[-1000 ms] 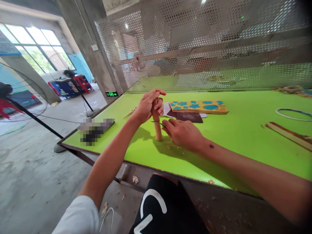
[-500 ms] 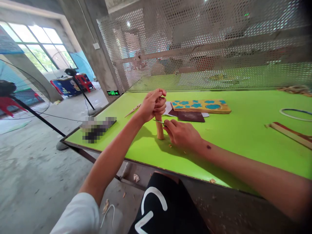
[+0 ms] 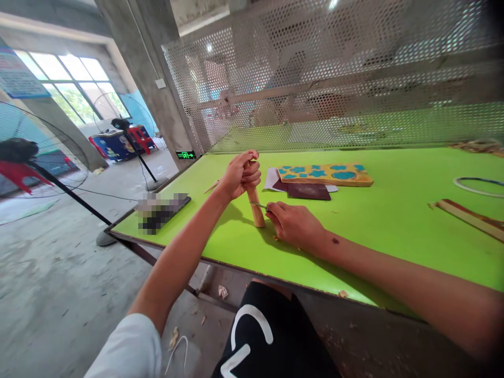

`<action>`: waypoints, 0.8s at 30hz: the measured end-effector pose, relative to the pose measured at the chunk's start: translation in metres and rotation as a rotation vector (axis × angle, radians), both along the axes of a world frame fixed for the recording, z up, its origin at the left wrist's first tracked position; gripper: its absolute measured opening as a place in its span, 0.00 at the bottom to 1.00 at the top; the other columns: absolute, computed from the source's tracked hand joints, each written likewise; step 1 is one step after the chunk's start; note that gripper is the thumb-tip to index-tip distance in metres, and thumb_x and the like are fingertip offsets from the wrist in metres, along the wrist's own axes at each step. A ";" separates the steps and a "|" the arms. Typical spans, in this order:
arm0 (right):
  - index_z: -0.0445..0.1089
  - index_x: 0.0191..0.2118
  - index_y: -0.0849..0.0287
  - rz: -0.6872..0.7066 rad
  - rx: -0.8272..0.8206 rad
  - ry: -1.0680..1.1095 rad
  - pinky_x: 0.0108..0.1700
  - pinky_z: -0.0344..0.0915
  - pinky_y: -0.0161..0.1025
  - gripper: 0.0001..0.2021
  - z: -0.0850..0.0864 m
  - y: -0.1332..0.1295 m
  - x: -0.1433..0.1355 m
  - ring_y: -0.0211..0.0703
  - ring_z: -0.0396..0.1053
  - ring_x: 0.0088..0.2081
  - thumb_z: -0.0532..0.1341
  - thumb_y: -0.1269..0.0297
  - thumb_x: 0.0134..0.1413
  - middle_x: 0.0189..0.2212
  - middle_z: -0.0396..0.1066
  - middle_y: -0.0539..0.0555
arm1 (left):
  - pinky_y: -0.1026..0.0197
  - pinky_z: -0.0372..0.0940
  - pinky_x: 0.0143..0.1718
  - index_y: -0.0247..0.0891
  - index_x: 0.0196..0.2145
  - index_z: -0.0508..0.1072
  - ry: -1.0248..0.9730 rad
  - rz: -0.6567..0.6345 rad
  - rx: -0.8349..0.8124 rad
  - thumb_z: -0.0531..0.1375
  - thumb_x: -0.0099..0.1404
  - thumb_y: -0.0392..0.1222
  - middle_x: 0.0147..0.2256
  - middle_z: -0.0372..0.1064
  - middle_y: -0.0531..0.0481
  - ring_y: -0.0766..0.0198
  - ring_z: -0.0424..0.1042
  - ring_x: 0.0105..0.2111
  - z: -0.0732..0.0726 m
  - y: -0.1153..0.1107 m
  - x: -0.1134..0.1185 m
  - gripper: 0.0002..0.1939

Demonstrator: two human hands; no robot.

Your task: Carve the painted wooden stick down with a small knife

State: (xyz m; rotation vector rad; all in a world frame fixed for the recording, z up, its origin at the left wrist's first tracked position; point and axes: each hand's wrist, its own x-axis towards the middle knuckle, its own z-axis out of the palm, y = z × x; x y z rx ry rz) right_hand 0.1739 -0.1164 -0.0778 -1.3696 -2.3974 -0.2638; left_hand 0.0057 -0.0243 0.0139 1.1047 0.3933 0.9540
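Note:
My left hand [image 3: 242,174] is wrapped round the upper part of a wooden piece [image 3: 257,210], which leans slightly with its lower end on the green table [image 3: 378,231]. In my right hand [image 3: 295,223] is a small knife [image 3: 259,206], its thin blade lying across the wood below my left fingers. The knife's handle is mostly hidden by my right fingers. Small wood shavings lie near the foot of the piece.
Behind my hands lie a yellow board with blue patches [image 3: 325,175], dark sheets [image 3: 309,191] and white paper [image 3: 271,179]. Wooden strips [image 3: 470,218] and a ring [image 3: 478,186] are at right. A perforated screen [image 3: 315,79] borders the back; a pixelated item [image 3: 157,212] sits left.
The top of the wooden piece and my left hand have shifted left, so the wood tilts more. The knife blade sits slightly lower, angled across the wood. The camera view has shifted a little.

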 end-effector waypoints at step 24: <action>0.70 0.47 0.60 -0.018 -0.055 -0.099 0.30 0.43 0.42 0.16 0.013 -0.007 0.012 0.44 0.71 0.31 0.47 0.61 0.71 0.39 0.77 0.57 | 0.71 0.40 0.14 0.39 0.30 0.66 0.008 -0.053 0.006 0.49 0.73 0.37 0.14 0.39 0.63 0.74 0.42 0.11 0.002 -0.003 -0.002 0.13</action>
